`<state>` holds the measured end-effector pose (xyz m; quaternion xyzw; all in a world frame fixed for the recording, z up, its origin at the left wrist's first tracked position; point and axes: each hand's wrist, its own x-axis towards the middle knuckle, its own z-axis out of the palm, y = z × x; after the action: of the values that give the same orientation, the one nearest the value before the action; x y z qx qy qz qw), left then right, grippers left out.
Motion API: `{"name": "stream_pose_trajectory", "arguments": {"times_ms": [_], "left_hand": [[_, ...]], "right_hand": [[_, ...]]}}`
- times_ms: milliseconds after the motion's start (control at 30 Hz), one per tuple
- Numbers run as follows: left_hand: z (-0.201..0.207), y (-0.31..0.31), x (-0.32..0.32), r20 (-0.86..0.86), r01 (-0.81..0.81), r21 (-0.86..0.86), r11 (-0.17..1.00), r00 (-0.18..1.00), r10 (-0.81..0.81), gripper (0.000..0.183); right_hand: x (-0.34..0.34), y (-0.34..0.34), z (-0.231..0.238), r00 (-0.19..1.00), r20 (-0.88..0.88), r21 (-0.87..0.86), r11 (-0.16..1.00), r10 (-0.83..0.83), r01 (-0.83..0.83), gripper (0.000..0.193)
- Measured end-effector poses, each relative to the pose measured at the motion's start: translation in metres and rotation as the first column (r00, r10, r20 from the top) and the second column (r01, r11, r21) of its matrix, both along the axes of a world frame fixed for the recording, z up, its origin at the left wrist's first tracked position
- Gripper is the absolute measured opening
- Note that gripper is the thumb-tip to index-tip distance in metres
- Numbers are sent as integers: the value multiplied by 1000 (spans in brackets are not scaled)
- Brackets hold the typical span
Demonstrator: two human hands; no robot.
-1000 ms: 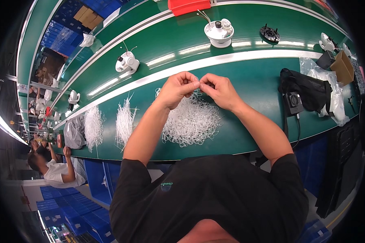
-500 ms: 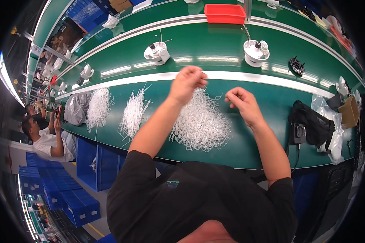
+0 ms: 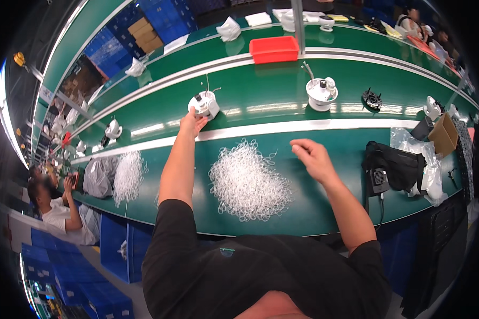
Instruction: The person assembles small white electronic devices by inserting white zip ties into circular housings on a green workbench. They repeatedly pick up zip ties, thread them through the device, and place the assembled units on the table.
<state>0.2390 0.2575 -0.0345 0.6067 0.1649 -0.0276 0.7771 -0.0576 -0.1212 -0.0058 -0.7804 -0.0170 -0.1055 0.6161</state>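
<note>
Left hand point(image 3: 190, 125): reaching forward to the white unit point(image 3: 206, 106), fingers and thumb standing apart and seeming to touch its near left side; part of the unit is being covered, so I cannot tell whether they are gripping it
Right hand point(image 3: 314, 160): hovering near the pile's right edge, fingers curling loosely inward and pointing left; I cannot tell whether the fingertips are meeting or pinching anything
Loop pile point(image 3: 250, 183): many thin white loops are lying heaped on the green table point(image 3: 314, 215), between the two forearms, tangling too closely to tell apart
White sliver point(image 3: 157, 200): peeping out beside the left forearm, which is hiding whatever lies behind
Far strip: beyond a white rail point(image 3: 282, 126), a green strip point(image 3: 255, 98) is bearing the white unit, a white bowl-shaped unit point(image 3: 321, 98) and a black round part point(image 3: 372, 99)
Table ends: a second white pile point(image 3: 127, 178) is lying at left beside a grey bag point(image 3: 99, 177); a black bag point(image 3: 396, 162) is resting at right
Writing: the dark shirt point(image 3: 266, 266) is carrying a small green-blue chest mark, too small to read
Arms: the left is stretching nearly straight, the right is bending at the elbow
Picture rim: black curves are cutting off the corners, and a seated co-worker point(image 3: 64, 215) is blurring at far left
</note>
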Motion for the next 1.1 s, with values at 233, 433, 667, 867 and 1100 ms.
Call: {"name": "stream_pose_trajectory", "arguments": {"times_ms": [233, 433, 667, 867, 1100], "left_hand": [[18, -50, -20, 90, 38, 7, 999, 995, -38, 32], [56, -133, -123, 98, 411, 27, 911, 906, -412, 31], [56, -202, -202, -40, 713, 182, 677, 693, -720, 29], [38, -220, -224, -116, 785, 217, 580, 611, -783, 29], [34, -218, -230, -168, 801, 148, 579, 598, -784, 28]], "right_hand": [[0, -3, 7, 993, 87, -207, 973, -81, 98, 32], [27, -5, 4, 989, 68, -252, 957, -129, 142, 38], [33, -29, -1, 909, 229, -225, 890, -347, 397, 32], [20, -45, 4, 928, 223, -197, 919, -298, 343, 21], [13, -59, 16, 995, 43, -274, 957, -87, 96, 22]]}}
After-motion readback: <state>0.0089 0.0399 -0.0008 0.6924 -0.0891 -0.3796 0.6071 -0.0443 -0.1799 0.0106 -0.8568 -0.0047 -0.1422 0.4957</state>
